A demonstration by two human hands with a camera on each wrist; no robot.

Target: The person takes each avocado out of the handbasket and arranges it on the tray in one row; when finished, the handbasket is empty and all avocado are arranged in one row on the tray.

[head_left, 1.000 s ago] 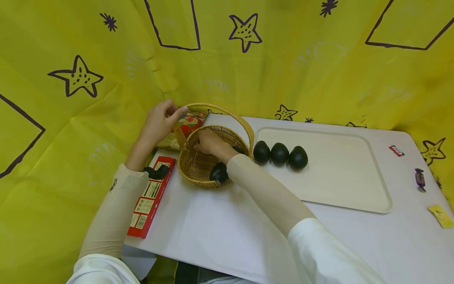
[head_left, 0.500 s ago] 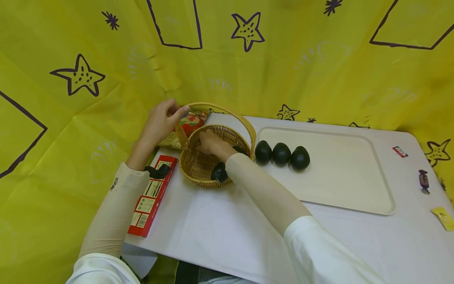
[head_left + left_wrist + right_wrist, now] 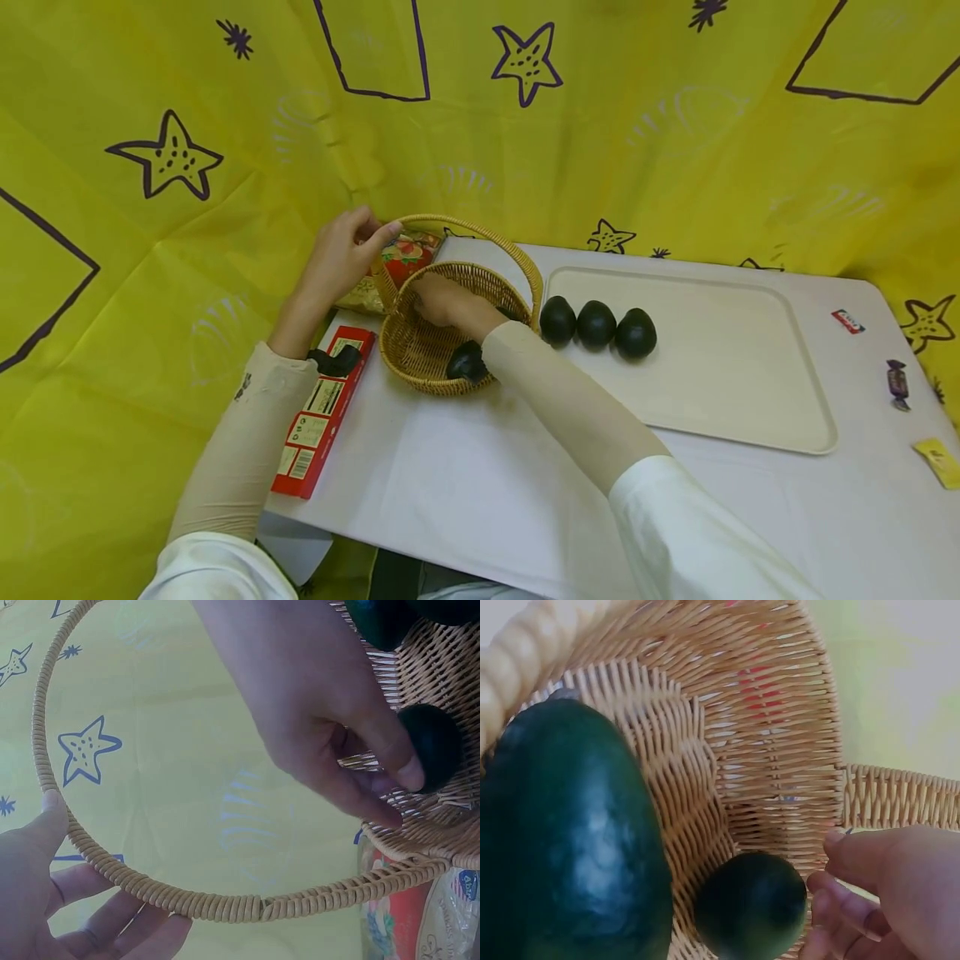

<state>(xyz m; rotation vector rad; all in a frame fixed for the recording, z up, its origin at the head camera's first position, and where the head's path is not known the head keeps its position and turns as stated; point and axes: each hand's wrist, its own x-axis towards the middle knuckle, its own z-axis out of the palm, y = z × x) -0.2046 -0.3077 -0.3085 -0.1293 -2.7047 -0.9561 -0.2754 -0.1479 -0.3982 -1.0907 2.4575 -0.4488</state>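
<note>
A wicker basket point(image 3: 420, 386) stands at the left of the table. My left hand point(image 3: 341, 254) holds the left side of its arched handle point(image 3: 480, 228), thumb and fingers along the wound cane. My right hand point(image 3: 442, 300) reaches down inside, fingers bent by the far left wall. There its fingertips are right at the side of a dark green avocado point(image 3: 750, 906); I cannot tell whether they grip it. Another avocado point(image 3: 467, 361) lies near the basket's front, partly behind my forearm. Three avocados point(image 3: 596, 325) sit in a row on the cream tray point(image 3: 735, 367).
A long red box point(image 3: 322, 417) lies left of the basket, under my left wrist. Behind the basket are red and gold food packets point(image 3: 405, 257). Small wrapped sweets point(image 3: 897, 385) lie along the right edge. A patterned yellow cloth point(image 3: 450, 150) hangs behind the table.
Everything has shifted slightly in the head view as the camera moved. Both hands stay at the basket, the right one deep inside it, with almost no visible motion.
</note>
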